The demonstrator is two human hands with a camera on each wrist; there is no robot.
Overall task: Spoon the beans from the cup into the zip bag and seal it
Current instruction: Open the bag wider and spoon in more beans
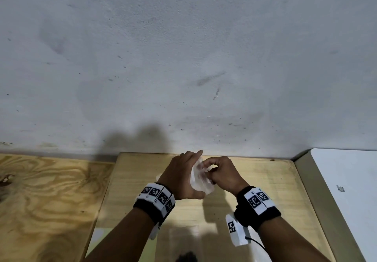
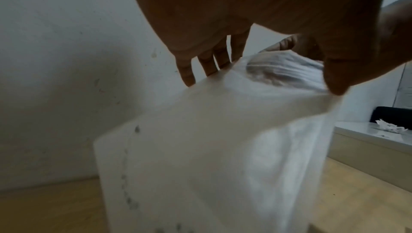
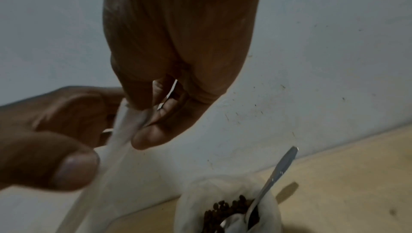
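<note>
You've got the zip bag held up off the counter between both hands. Your left hand has its fingers fairly straight along one side with the thumb pinching the bag's top edge. Your right hand has curled fingers pinching the same edge from the other side. Down below your right wrist, the cup sits on the counter with dark beans inside and a metal spoon leaning in it
</note>
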